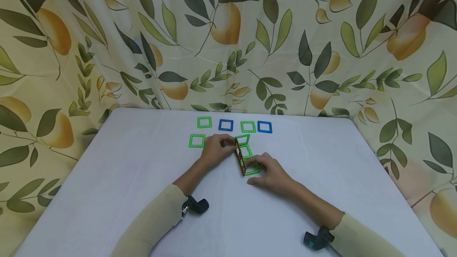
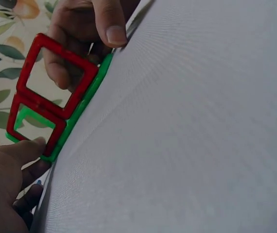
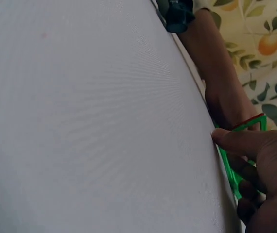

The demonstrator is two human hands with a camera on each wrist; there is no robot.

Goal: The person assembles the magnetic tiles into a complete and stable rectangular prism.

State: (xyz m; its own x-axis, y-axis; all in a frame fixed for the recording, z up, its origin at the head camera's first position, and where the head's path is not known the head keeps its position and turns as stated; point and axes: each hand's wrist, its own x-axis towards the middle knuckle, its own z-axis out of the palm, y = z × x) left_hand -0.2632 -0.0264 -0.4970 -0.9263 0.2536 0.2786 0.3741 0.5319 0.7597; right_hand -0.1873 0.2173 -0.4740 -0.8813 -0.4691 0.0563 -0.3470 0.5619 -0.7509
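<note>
Two red square magnetic tiles (image 2: 64, 115), joined edge to edge, stand upright along the left side of green square tiles (image 1: 245, 152) lying on the table. At the far end another green tile (image 1: 242, 140) is raised at an angle. My left hand (image 1: 217, 148) pinches the far end of the red pair, its thumb (image 2: 31, 149) across the frame. On the near side, my right hand (image 1: 270, 173) has its fingers behind the near red tile, touching its inner face. The right thumb (image 3: 235, 140) lies apart, low by the white cloth.
Behind the hands lie loose tiles in a row: a green one (image 1: 204, 122), a blue one (image 1: 226, 125), another green one (image 1: 248, 126) and another blue one (image 1: 265, 127). One more green tile (image 1: 196, 140) lies left of my left hand. A fruit-patterned curtain (image 1: 228, 62) hangs behind the table.
</note>
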